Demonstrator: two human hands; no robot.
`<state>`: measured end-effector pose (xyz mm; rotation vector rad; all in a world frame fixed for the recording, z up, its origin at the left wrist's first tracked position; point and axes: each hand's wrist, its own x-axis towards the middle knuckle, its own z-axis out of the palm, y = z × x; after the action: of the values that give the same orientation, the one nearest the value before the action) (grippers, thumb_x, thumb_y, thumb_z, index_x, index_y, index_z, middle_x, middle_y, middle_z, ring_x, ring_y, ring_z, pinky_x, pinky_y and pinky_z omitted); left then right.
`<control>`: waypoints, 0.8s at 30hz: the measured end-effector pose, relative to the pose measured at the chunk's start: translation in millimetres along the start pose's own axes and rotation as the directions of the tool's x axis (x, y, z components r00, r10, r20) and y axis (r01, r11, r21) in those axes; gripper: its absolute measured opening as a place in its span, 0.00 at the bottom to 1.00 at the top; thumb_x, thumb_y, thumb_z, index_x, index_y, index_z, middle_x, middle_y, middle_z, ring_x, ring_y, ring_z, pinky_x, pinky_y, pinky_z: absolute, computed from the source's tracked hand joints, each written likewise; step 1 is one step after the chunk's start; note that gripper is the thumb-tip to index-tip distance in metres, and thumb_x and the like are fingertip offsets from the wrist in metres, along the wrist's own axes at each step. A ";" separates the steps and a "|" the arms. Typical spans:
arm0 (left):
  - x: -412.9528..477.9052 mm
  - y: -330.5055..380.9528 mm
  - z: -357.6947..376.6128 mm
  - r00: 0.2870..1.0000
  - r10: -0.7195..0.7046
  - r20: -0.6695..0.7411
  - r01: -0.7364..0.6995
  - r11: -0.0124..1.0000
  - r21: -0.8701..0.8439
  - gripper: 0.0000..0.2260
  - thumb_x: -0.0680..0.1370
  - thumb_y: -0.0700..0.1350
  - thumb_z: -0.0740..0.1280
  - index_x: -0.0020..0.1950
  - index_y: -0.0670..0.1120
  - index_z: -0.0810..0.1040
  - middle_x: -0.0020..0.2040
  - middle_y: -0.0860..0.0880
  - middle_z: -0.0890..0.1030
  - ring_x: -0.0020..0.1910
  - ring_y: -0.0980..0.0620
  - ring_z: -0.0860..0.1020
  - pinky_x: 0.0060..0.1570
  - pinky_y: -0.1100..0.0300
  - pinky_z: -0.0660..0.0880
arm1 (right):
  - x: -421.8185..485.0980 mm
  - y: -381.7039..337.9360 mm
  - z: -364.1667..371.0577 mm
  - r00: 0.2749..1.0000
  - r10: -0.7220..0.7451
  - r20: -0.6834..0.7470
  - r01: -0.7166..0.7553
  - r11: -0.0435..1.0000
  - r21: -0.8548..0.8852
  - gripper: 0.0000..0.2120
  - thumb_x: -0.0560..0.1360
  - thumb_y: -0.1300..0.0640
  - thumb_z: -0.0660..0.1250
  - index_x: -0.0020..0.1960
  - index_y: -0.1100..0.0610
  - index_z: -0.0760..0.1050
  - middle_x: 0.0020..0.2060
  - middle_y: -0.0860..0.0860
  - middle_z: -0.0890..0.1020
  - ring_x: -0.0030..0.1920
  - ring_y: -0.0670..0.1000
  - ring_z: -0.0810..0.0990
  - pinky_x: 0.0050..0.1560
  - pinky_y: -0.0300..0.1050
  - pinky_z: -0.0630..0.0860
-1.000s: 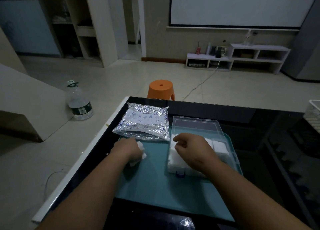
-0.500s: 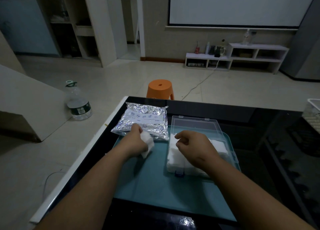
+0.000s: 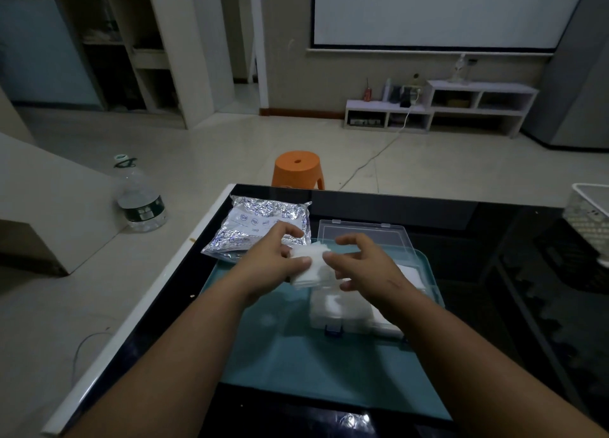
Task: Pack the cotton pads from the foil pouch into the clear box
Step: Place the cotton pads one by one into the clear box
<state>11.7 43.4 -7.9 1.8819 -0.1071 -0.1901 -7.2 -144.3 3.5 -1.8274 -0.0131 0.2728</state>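
Observation:
A small stack of white cotton pads (image 3: 311, 266) is held in the air above the left end of the clear box (image 3: 342, 319). My left hand (image 3: 273, 256) grips the stack from the left with thumb on top. From the right my right hand (image 3: 362, 263) touches the same stack with its fingertips, fingers spread. White pads lie inside the clear box, and its open lid (image 3: 362, 231) leans back. The silver foil pouch (image 3: 260, 226) lies flat to the left of the lid, partly behind my left hand.
The box and pouch rest on a teal mat (image 3: 296, 365) on a dark glossy table (image 3: 478, 226). A white mesh basket (image 3: 590, 213) stands at the table's right edge. On the floor beyond are an orange stool (image 3: 298, 170) and a large water bottle (image 3: 140, 197).
My left hand has carried pads from beside the pouch rightward and up to above the box. My right hand has lifted off the pads in the box and met the stack.

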 end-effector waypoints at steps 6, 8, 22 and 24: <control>0.3 8.1 19.8 0.999 -0.028 -0.021 0.019 0.934 -0.356 0.12 0.77 0.45 0.68 0.58 0.48 0.72 0.53 0.38 0.79 0.47 0.44 0.81 0.49 0.51 0.79 | 0.5 -4.9 -5.9 0.988 0.133 -0.082 -0.103 0.948 0.302 0.16 0.73 0.67 0.70 0.55 0.55 0.70 0.53 0.61 0.78 0.47 0.59 0.83 0.43 0.49 0.83; -0.5 10.1 31.3 0.997 -0.048 -0.056 0.008 0.825 -0.565 0.19 0.72 0.57 0.66 0.58 0.48 0.71 0.57 0.39 0.79 0.54 0.43 0.80 0.57 0.48 0.75 | -1.1 -7.6 -8.1 0.980 0.183 -0.077 -0.123 0.861 0.493 0.16 0.74 0.68 0.69 0.58 0.59 0.69 0.52 0.63 0.79 0.46 0.59 0.84 0.41 0.48 0.83; 3.9 15.4 57.9 0.995 -0.067 -0.074 -0.029 0.515 -0.856 0.19 0.74 0.38 0.66 0.64 0.47 0.69 0.43 0.39 0.81 0.41 0.45 0.81 0.41 0.53 0.78 | -9.1 -10.8 5.8 0.981 0.167 0.099 -0.193 0.814 0.548 0.07 0.77 0.62 0.67 0.51 0.62 0.70 0.47 0.65 0.82 0.44 0.58 0.82 0.39 0.47 0.82; 5.8 13.7 54.6 0.987 -0.111 -0.116 -0.046 0.497 -0.866 0.15 0.77 0.37 0.63 0.62 0.47 0.69 0.38 0.40 0.80 0.36 0.46 0.82 0.38 0.55 0.79 | -8.6 -8.6 3.0 0.993 0.112 -0.038 -0.103 0.977 0.189 0.10 0.77 0.54 0.67 0.48 0.60 0.72 0.39 0.59 0.81 0.37 0.53 0.78 0.35 0.46 0.76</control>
<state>7.6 -12.9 -12.0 0.8447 0.1283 -0.0851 -15.0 -140.4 12.5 -1.6496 0.1415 0.2958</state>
